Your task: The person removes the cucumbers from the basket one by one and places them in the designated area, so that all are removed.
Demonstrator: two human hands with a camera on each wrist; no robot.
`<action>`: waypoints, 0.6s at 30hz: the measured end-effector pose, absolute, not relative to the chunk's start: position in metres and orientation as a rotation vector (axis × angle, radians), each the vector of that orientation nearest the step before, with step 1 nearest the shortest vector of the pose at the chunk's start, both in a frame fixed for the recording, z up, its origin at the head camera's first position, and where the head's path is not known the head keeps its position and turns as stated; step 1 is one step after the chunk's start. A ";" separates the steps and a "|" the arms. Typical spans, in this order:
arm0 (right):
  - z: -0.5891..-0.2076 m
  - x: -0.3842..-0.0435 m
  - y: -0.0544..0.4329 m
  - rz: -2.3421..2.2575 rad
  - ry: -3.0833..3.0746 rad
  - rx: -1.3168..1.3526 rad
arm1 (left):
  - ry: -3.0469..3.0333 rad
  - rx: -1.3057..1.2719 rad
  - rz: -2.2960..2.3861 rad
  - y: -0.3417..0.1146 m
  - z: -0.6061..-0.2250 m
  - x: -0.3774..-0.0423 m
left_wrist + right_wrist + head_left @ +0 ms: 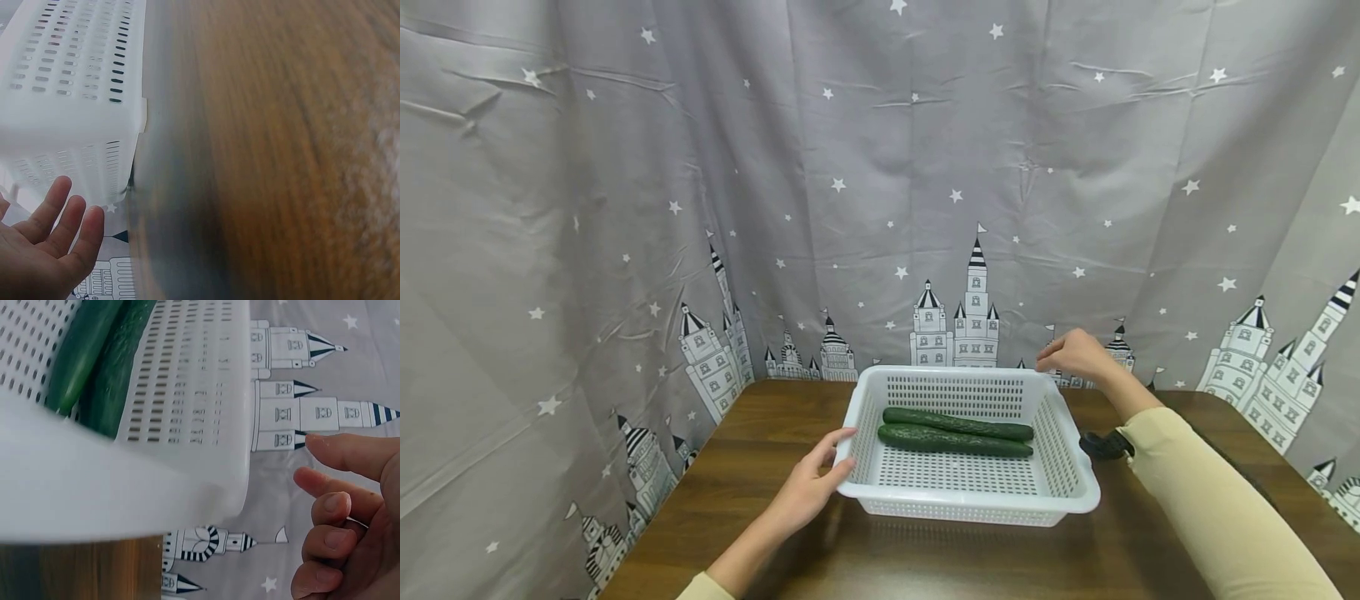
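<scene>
A white plastic basket (962,502) with slotted walls stands on the wooden table. Inside it two dark green cucumbers, a rear one (955,422) and a front one (951,440), lie side by side. At the basket's left rim is my left hand (808,483), its thumb and fingertips overlapping the edge in the head view. The left wrist view shows that hand's fingers (84,234) spread and nearly straight beside the basket wall. My right hand (1077,354) hovers by the far right corner. In the right wrist view its fingers (331,540) curl loosely, apart from the rim, holding nothing.
The brown wooden table (760,433) extends around the basket. Behind it hangs a grey curtain (865,167) printed with white stars and castles. A black strap (1105,444) sits at the right wrist, close to the basket's right side.
</scene>
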State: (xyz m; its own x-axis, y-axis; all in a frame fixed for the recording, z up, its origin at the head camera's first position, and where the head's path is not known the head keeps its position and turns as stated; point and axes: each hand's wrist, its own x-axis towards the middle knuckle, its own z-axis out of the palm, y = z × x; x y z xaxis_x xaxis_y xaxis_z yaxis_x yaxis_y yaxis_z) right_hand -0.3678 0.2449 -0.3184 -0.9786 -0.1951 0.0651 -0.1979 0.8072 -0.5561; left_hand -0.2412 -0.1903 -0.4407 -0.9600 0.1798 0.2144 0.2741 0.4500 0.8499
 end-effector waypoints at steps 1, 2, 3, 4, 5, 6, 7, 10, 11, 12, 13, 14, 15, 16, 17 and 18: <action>-0.319 -0.369 0.243 0.927 -2.986 0.333 | -2.595 -0.411 -1.548 -0.190 -0.441 -0.241; -0.319 -0.370 0.242 0.942 -2.989 0.341 | -2.593 -0.415 -1.550 -0.190 -0.440 -0.241; -0.319 -0.371 0.240 0.956 -2.994 0.353 | -2.593 -0.418 -1.552 -0.190 -0.440 -0.241; -0.320 -0.372 0.238 0.967 -2.997 0.359 | -2.592 -0.423 -1.555 -0.190 -0.440 -0.241; -0.320 -0.374 0.237 0.968 -3.001 0.370 | -2.590 -0.428 -1.556 -0.190 -0.440 -0.241; -0.321 -0.375 0.235 0.971 -3.003 0.376 | -2.588 -0.429 -1.557 -0.190 -0.439 -0.241; -0.321 -0.375 0.233 0.976 -3.007 0.379 | -2.585 -0.432 -1.561 -0.190 -0.439 -0.240; -0.322 -0.379 0.229 0.984 -3.020 0.380 | -2.574 -0.447 -1.572 -0.189 -0.438 -0.240; -0.323 -0.380 0.228 0.988 -3.024 0.381 | -2.569 -0.455 -1.574 -0.189 -0.437 -0.240; -0.323 -0.381 0.226 1.001 -3.028 0.380 | -2.567 -0.456 -1.578 -0.189 -0.437 -0.240; -0.324 -0.383 0.225 1.016 -3.034 0.378 | -2.565 -0.458 -1.582 -0.189 -0.437 -0.240; -0.325 -0.384 0.223 1.032 -3.037 0.376 | -2.563 -0.463 -1.583 -0.189 -0.437 -0.239; -0.326 -0.386 0.222 1.049 -3.041 0.377 | -2.564 -0.460 -1.583 -0.189 -0.437 -0.239; -0.327 -0.387 0.220 1.069 -3.043 0.379 | -2.563 -0.461 -1.582 -0.190 -0.437 -0.239; -0.328 -0.387 0.218 1.094 -3.047 0.385 | -2.563 -0.462 -1.579 -0.190 -0.438 -0.239; -0.329 -0.388 0.217 1.124 -3.051 0.381 | -2.565 -0.456 -1.576 -0.190 -0.438 -0.239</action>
